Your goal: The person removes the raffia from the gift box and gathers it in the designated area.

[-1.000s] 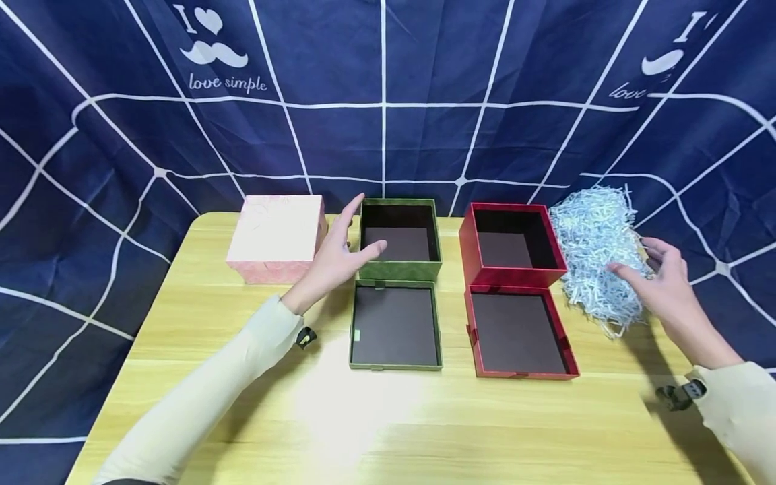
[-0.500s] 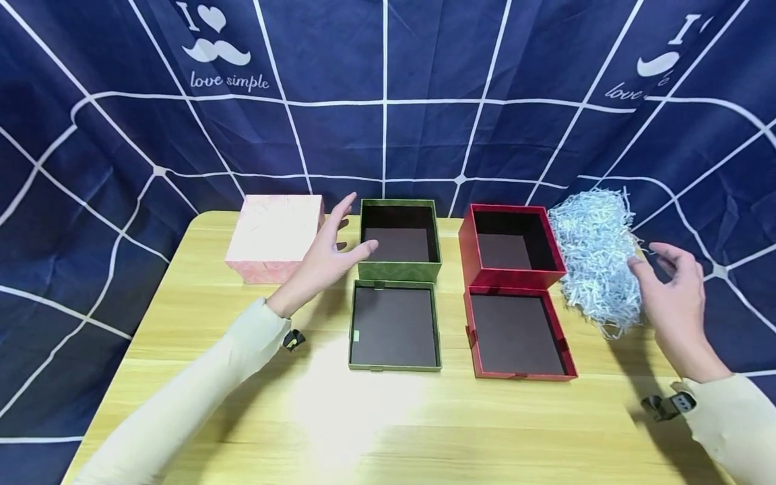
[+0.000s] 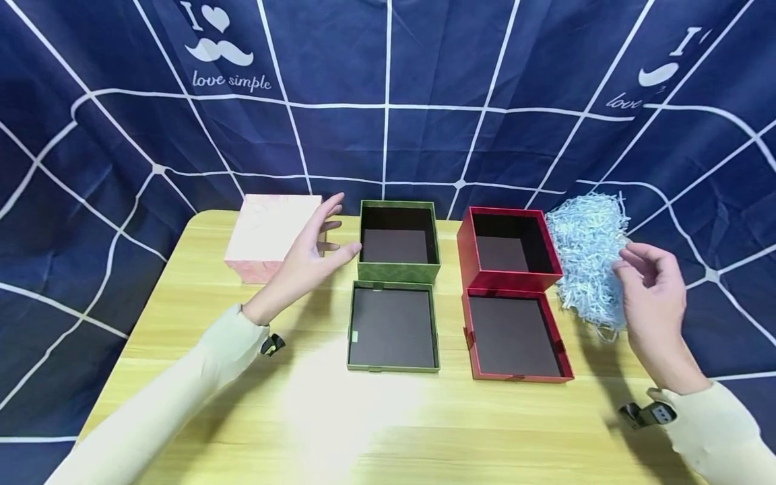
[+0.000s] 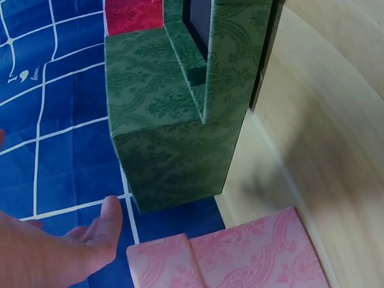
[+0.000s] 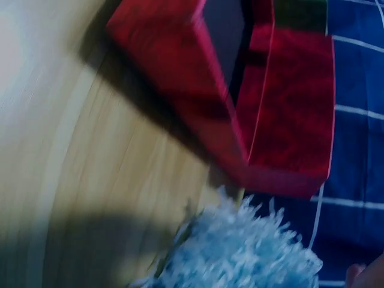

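In the head view my left hand [image 3: 306, 252] hovers beside the pink box [image 3: 273, 232], fingers spread and thumb pointing toward the green box [image 3: 400, 271]. It holds nothing. My right hand [image 3: 655, 303] is at the right side of a pile of pale blue shredded paper [image 3: 588, 259], fingers loosely bent and the thumb close to the index finger. No strand shows in its grasp. The green box stands with its hinged lid [image 3: 393, 327] laid open toward me. So does the red box [image 3: 512, 242], whose lid [image 3: 518, 337] lies flat. The pink box is closed.
All the boxes stand in a row along the back of a light wooden table [image 3: 376, 431]. Behind them hangs a dark blue curtain [image 3: 339, 141] with white grid lines. The paper pile sits just right of the red box.
My left hand has drawn back left, away from the green box and toward the pink one. My right hand first lifted off to the right, then came back left beside the paper, fingers bent more.
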{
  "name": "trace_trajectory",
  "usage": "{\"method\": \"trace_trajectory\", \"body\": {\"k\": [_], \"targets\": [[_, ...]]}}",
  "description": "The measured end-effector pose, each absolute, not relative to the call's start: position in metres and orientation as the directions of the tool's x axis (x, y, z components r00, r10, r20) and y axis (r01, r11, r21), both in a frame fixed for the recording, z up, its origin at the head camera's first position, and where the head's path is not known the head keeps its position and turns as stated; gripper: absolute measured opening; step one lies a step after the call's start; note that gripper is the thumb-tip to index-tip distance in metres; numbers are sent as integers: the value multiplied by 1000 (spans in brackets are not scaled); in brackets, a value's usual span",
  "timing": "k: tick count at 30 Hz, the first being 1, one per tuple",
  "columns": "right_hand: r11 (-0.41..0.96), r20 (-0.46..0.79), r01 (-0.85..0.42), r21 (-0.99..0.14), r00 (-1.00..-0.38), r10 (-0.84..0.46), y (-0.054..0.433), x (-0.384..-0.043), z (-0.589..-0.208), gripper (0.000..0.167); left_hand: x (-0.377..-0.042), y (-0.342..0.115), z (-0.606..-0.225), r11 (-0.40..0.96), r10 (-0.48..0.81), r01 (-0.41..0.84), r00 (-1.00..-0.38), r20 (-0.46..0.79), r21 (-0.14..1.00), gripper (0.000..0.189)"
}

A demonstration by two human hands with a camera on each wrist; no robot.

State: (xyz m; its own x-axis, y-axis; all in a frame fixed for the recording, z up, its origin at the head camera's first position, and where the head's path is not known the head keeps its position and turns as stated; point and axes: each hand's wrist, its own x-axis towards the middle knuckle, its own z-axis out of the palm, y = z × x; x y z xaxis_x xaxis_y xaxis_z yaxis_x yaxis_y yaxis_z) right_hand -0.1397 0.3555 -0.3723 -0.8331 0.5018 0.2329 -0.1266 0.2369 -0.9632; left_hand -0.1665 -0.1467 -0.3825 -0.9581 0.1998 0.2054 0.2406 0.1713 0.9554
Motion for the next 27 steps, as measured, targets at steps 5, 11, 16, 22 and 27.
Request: {"method": "trace_trajectory", "body": {"k": [5, 11, 16, 22, 27], "targets": [[232, 269, -178, -956, -846, 460, 337, -139, -368, 36, -164, -155, -378, 171, 178, 239, -962, 209, 956, 79], [278, 322, -219, -935, -851, 416, 319, -142, -362, 36, -159, -167, -370, 158, 161, 227, -966, 202, 961, 76], [267, 338, -247, -931, -859, 384, 305, -148, -355, 35, -156, -182, -366, 116, 129, 226, -969, 211, 967, 73], [470, 344, -177, -865, -891, 297, 306, -151, -338, 41, -149, -200, -363, 122, 89, 207, -976, 197, 971, 71], [664, 149, -59, -745, -986, 79, 333, -149, -318, 53, -140, -215, -360, 116, 35, 203, -979, 200, 972, 67]]}}
